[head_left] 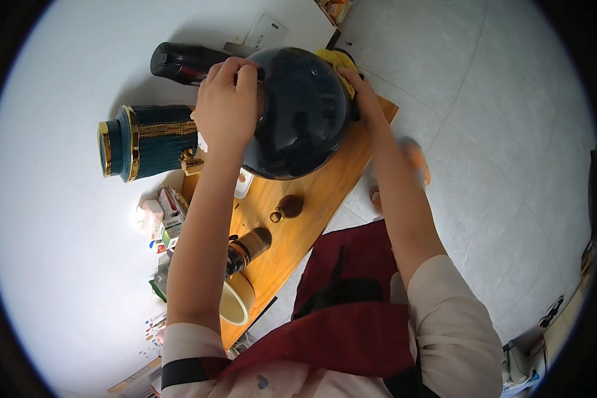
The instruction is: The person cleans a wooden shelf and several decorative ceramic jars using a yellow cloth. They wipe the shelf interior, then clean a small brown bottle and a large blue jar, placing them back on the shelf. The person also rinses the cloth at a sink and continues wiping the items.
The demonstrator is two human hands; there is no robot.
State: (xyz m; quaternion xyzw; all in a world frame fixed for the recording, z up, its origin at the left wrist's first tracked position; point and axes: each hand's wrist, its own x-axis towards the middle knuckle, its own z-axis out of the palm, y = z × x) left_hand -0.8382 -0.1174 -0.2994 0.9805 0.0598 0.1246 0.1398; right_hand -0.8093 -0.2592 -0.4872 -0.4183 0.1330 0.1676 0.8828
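Note:
A large, glossy dark round vessel [302, 113] is above the far part of the wooden table [328, 189]. Whether it rests on the wood cannot be made out. My left hand [227, 106] is closed on its left side, fingers curled near the top edge. On the opposite side my right hand [361, 93] presses a yellow cloth [338, 65] against the vessel. The right fingertips are partly hidden by the cloth and the vessel's curve. Left of my left hand stands a teal jar [162, 140] with gold trim. A black bottle-like container [189, 63] is just beyond.
Nearer on the table are a small brown vase [290, 206], a dark-lidded jar [251, 249] and a cream bowl [237, 300]. Small boxes [169, 215] crowd the white wall at left. Grey tiled floor [491, 152] lies right of the table edge.

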